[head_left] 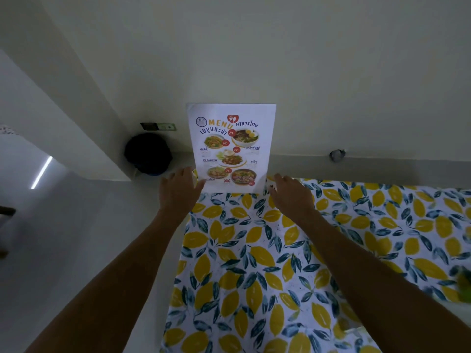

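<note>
1. Head view: the menu sheet [231, 146] stands upright against the wall [331, 72], at the far edge of the lemon-print tablecloth [242, 263].
2. The left hand [178, 191] is spread flat, its thumb touching the sheet's lower left corner.
3. The right hand [291, 193] is spread too, beside the lower right corner; I cannot tell whether it touches.

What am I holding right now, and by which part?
Nothing plainly held: left grip and right grip, both open, flank the bottom of the white printed paper menu.
</note>
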{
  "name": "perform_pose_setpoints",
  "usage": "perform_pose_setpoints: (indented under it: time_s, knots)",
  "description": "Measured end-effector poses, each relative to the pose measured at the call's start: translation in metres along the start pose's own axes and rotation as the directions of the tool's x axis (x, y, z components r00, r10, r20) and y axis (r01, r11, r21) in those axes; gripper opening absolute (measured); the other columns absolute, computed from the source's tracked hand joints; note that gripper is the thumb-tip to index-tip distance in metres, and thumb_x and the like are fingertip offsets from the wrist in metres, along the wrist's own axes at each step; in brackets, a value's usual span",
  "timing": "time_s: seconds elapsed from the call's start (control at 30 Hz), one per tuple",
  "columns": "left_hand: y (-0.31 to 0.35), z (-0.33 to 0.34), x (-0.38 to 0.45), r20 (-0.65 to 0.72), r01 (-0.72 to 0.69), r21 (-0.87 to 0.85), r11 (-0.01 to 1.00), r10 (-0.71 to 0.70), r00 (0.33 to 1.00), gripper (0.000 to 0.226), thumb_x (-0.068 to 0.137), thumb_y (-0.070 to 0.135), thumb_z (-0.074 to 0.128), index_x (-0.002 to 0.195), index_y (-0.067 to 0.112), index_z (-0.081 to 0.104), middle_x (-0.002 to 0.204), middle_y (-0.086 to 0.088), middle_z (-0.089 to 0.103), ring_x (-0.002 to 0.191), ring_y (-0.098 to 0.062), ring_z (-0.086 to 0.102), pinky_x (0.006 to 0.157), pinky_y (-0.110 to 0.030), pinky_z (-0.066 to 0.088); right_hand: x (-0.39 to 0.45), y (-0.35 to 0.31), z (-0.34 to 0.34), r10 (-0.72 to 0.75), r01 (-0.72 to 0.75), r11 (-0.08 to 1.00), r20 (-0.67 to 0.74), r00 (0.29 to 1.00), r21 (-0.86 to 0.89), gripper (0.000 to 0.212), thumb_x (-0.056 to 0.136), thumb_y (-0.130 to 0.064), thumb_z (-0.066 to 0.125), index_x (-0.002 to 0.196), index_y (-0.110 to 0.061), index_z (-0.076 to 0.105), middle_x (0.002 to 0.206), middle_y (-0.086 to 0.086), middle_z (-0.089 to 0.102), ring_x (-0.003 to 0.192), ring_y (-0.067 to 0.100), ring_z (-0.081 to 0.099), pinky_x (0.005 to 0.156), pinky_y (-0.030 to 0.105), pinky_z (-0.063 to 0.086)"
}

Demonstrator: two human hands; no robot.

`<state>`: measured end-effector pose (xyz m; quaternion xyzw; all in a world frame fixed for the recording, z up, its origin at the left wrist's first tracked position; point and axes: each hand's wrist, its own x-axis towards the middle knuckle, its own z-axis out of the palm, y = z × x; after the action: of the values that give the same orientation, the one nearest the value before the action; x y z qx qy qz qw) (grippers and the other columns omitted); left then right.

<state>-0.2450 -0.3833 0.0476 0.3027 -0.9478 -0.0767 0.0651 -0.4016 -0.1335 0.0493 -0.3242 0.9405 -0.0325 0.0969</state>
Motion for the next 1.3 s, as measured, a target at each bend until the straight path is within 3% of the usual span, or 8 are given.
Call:
perform_pose_setpoints:
  time_s: [0.17,0.37,0.73,1.03,1.3]
  knots:
    - [0.009,-0.002,-0.035,-0.026,-0.121,0.108,0.987,0.125,0.992,0.072,0.089,0.072,0.041,0.126,0.011,0.054,0.125,-0.012,0.061,0.116,-0.033,0.056,0.093,-0.049,0.045,-0.029,-0.009,-0.001,-0.030,0.030,0.999,0.023,0.999,-0.042,0.049,0.100,-0.040,0.040,0.140,-0.012,0.042,0.130,0.016,0.057,0.118,0.038,0.055,0.087,0.046,0.050]
    - [0.037,-0.016,-0.092,0.001,-0.158,0.132,0.979,0.159,0.987,0.083,0.088,0.074,0.031,0.133,0.010,0.059,0.138,-0.017,0.058,0.126,-0.038,0.054,0.101,-0.054,0.043,-0.076,-0.019,-0.005,-0.061,0.063,0.997,0.048,0.997,-0.041,0.059,0.101,-0.043,0.038,0.151,-0.013,0.030,0.149,0.014,0.044,0.132,0.040,0.044,0.102,0.052,0.042]
    - [0.084,-0.059,-0.193,-0.043,-0.136,0.185,0.973,0.146,0.988,0.076,0.088,0.074,0.034,0.130,0.017,0.063,0.137,-0.011,0.061,0.123,-0.034,0.058,0.095,-0.051,0.047,-0.177,-0.019,-0.030,-0.141,0.141,0.990,-0.005,0.990,0.020,0.059,0.101,-0.047,0.035,0.152,-0.018,0.031,0.151,0.013,0.043,0.135,0.039,0.043,0.109,0.053,0.040]
    - [0.131,-0.086,-0.316,-0.097,-0.097,0.208,0.973,0.119,0.988,0.077,0.089,0.073,0.033,0.128,0.015,0.064,0.130,-0.012,0.065,0.117,-0.034,0.062,0.091,-0.049,0.050,-0.310,-0.006,-0.044,-0.272,0.271,0.962,-0.100,0.957,-0.020,0.056,0.101,-0.045,0.040,0.149,-0.016,0.034,0.143,0.013,0.050,0.127,0.039,0.049,0.097,0.051,0.047]
    - [0.201,-0.085,-0.412,-0.073,-0.152,0.182,0.971,0.167,0.983,0.074,0.087,0.071,0.045,0.130,0.015,0.064,0.133,-0.010,0.064,0.121,-0.031,0.060,0.096,-0.049,0.049,-0.421,0.057,-0.043,-0.249,0.256,0.966,-0.158,0.956,0.026,0.055,0.100,-0.042,0.044,0.147,-0.014,0.040,0.141,0.016,0.053,0.126,0.041,0.051,0.093,0.052,0.050]
